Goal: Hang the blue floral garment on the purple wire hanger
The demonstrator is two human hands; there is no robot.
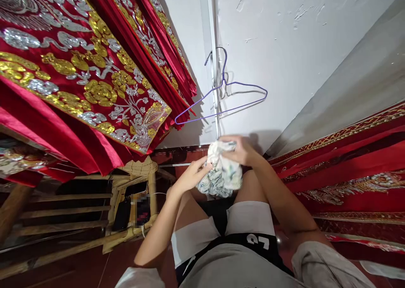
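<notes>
A bunched white cloth with blue-green markings [232,172] is between my hands, above my knees. Its lower left part is gathered into tight ruffles; I cannot make out what kind of garment it is. My left hand [195,175] grips the left edge, thumb and fingers closed on the fabric. On the upper right side, my right hand [240,151] has its fingers curled over the cloth, slightly blurred by motion. A purple wire hanger [223,84] hangs above the hands, with nothing on it.
Red drapes with gold and silver embroidery [104,85] hang at the left. More red embroidered fabric [357,174] lines the right. A bamboo chair [126,187] stands at lower left, bearing a phone [143,210] and a cable. Behind the hanger is a white wall [284,39].
</notes>
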